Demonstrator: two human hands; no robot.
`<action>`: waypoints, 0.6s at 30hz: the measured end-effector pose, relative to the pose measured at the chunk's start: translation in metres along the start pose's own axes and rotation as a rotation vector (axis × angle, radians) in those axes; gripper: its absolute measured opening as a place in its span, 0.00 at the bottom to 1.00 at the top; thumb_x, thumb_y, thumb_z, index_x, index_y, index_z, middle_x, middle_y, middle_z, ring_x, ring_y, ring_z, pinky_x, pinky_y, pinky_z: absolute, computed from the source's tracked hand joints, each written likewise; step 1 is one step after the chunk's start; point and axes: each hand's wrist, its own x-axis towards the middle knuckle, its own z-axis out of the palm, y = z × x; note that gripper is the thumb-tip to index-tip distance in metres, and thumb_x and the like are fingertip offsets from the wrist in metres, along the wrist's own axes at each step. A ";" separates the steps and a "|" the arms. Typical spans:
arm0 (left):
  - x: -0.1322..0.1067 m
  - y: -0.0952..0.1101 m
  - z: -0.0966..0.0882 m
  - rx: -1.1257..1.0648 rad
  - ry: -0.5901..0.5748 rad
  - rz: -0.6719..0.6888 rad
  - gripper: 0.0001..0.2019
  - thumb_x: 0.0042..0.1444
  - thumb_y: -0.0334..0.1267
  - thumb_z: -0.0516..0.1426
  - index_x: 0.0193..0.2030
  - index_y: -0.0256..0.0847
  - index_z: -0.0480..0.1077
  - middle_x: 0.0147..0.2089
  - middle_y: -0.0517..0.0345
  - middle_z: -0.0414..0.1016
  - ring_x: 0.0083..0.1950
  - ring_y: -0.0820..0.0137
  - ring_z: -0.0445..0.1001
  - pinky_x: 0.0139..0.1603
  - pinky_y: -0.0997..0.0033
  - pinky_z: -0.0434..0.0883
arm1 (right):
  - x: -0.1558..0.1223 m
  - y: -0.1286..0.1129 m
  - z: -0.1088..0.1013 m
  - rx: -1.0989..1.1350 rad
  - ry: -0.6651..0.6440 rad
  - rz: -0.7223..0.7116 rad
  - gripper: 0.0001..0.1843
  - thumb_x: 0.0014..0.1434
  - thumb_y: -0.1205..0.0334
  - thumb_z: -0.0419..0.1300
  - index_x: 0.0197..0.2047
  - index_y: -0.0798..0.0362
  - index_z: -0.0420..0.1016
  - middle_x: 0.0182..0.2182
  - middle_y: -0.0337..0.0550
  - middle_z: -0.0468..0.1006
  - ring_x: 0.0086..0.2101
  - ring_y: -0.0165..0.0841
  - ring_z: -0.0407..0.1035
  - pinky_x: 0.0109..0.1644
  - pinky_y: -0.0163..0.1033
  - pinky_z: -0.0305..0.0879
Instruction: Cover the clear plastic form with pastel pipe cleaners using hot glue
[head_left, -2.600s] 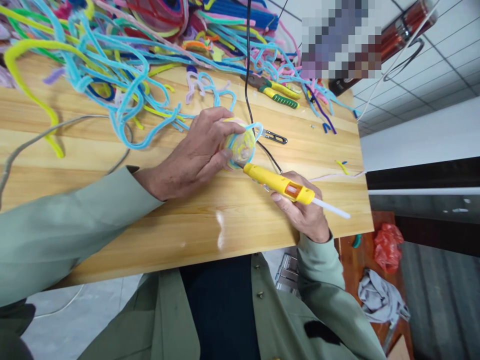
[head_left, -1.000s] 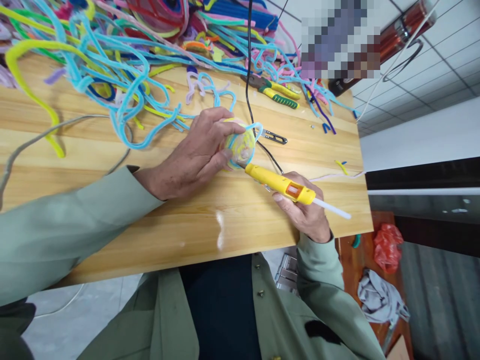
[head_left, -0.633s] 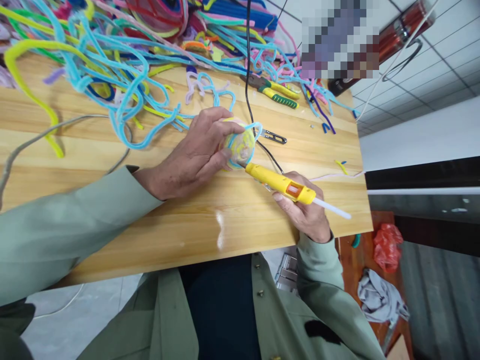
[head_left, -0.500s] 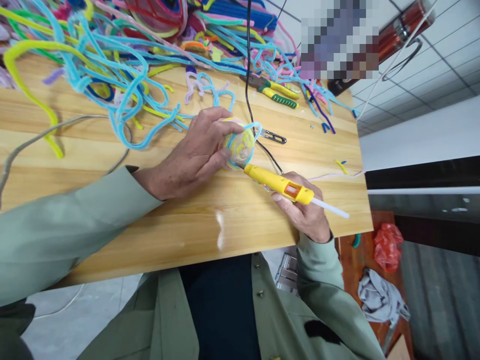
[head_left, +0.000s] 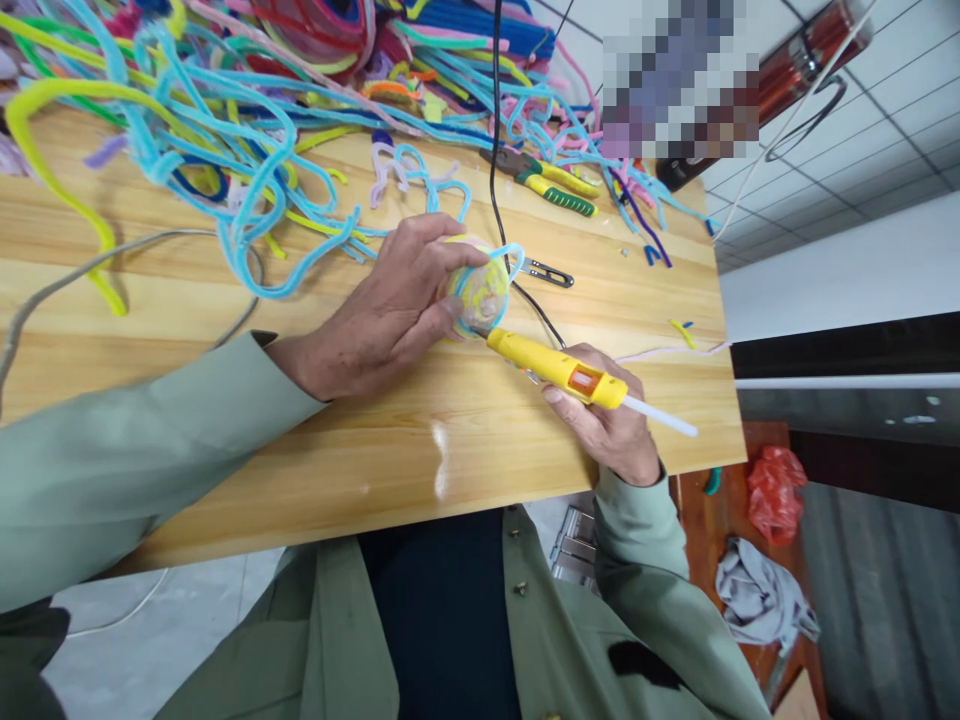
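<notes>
My left hand (head_left: 390, 295) is closed around a small round piece wound with pipe cleaners (head_left: 486, 290), yellow and pink with a light-blue strand at its edge. A loop of that blue strand sticks out at its upper right. In my right hand (head_left: 611, 425) is a yellow hot glue gun (head_left: 555, 367), with a white glue stick (head_left: 660, 414) jutting from its back end. The nozzle meets the lower edge of the round piece; whether it touches is too small to tell. Just beyond the piece lie thread snips (head_left: 547, 272).
Tangled pipe cleaners (head_left: 255, 150) cover the table's far side. Green-and-yellow pliers (head_left: 551, 185) lie in front of them. A black cord (head_left: 495, 130) crosses the table beside the round piece. A red flask (head_left: 795, 70) is at the far right, and a grey cable (head_left: 135, 243) runs at left.
</notes>
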 end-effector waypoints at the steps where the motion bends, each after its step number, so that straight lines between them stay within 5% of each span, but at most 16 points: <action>1: 0.000 0.000 0.000 -0.003 -0.004 -0.003 0.19 0.83 0.46 0.47 0.75 0.56 0.61 0.74 0.48 0.67 0.80 0.48 0.65 0.83 0.31 0.66 | 0.000 0.000 0.000 -0.004 0.000 0.007 0.06 0.77 0.55 0.65 0.53 0.45 0.79 0.42 0.45 0.86 0.39 0.41 0.81 0.39 0.46 0.76; 18: 0.000 0.003 -0.002 0.002 -0.019 -0.036 0.20 0.83 0.48 0.46 0.75 0.51 0.63 0.75 0.47 0.67 0.81 0.50 0.65 0.86 0.34 0.65 | -0.003 0.003 -0.002 -0.025 -0.010 0.046 0.06 0.77 0.56 0.65 0.53 0.47 0.79 0.42 0.46 0.86 0.39 0.40 0.81 0.39 0.46 0.76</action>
